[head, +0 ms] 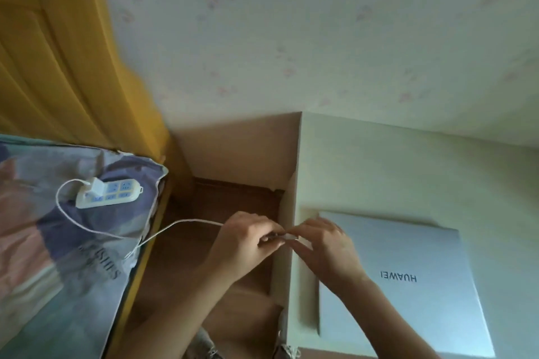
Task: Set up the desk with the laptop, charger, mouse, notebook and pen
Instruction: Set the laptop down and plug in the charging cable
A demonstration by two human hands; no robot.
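Laptop (408, 280) sits closed, lower right of frame, flat on the pale desk (379, 160), lid logo upside down from this view so the hinge likely faces the person. Silver, matte, thin slab, rounded corners.

Charger (94, 187): white brick already in the power strip (109, 194) on the patterned bedding (43, 242), left of frame. Strip is glossy cream plastic, blue socket faces. Thin white cable (180, 223) loops off the brick, sags over the bed edge and runs to the hands at centre.

Left hand (248, 239) and right hand (323, 245) meet at the desk's left edge, just beside the laptop's near corner. Fingertips of both are pressed together on the cable's plug end, a two-handed pinch. Plug itself too small and blurred to make out.

My read: orienting the plug, both hands for control, before feeding it to a side port. Slack looks sufficient.

Mouse, notebook, pen not in view. Yellow wooden headboard (58, 52) upper left, floral wallpaper (320, 23) behind.
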